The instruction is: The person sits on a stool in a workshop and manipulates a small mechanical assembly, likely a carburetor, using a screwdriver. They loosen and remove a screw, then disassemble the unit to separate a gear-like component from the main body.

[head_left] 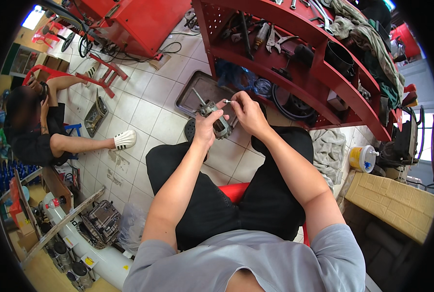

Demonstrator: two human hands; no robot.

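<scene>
My left hand (207, 129) grips a dull metal cylindrical assembly (221, 126), like a small motor, with a long shaft (197, 95) pointing up and away to the left. My right hand (246, 112) pinches a small bright metal piece (228, 101), perhaps a bolt, just above and right of the assembly; whether it touches the assembly I cannot tell. A grimy metal tray (184, 102) lies on the tiled floor under and beyond my hands.
A red tool shelf (319, 107) stands ahead right, a red cabinet (129, 24) farther back. Another person (36, 136) sits at left near white machinery (110, 267). A rag (329, 155), a bucket (363, 158) and a cardboard piece (387, 204) are at my right.
</scene>
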